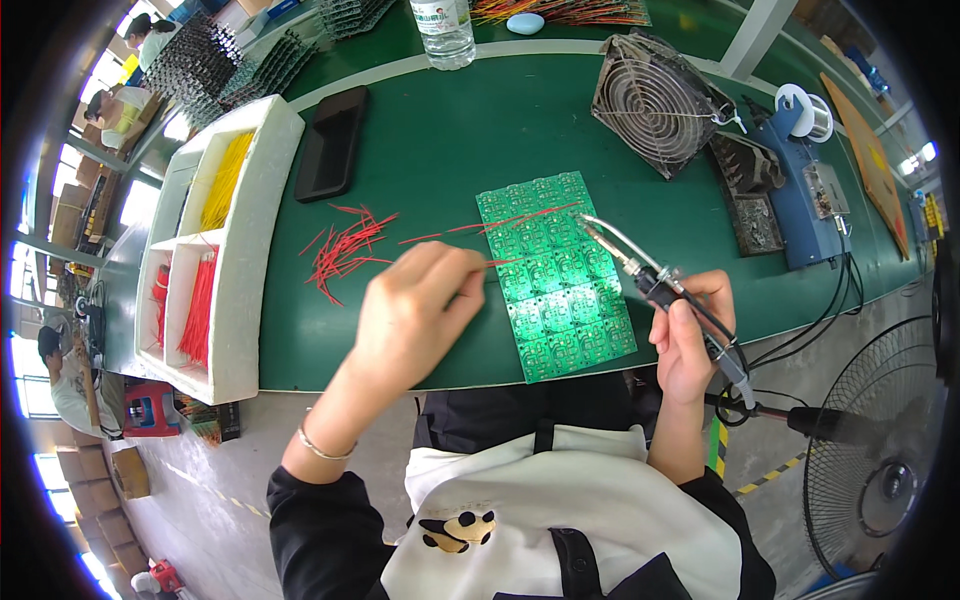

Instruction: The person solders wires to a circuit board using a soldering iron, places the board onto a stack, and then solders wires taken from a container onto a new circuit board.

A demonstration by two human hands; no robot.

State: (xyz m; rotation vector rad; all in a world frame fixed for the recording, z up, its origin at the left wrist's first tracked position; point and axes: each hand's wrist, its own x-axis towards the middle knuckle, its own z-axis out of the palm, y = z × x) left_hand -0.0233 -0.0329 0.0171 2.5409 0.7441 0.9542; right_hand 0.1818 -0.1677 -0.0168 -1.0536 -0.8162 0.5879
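A panel of green circuit boards lies on the table in front of me. My left hand is closed at the panel's left edge, pinching a thin red wire whose end reaches over the boards. Another red wire stretches across the panel's upper rows. My right hand grips a soldering iron with a curved metal feed tube beside its tip. That tip points at the panel's upper right; whether it touches is too small to tell. Left of my left hand is a loose pile of red wires.
A white foam tray holds yellow and red wires at the left. Near it lies a black tray. A square fan, a bottle and a blue soldering unit with a solder reel stand farther back.
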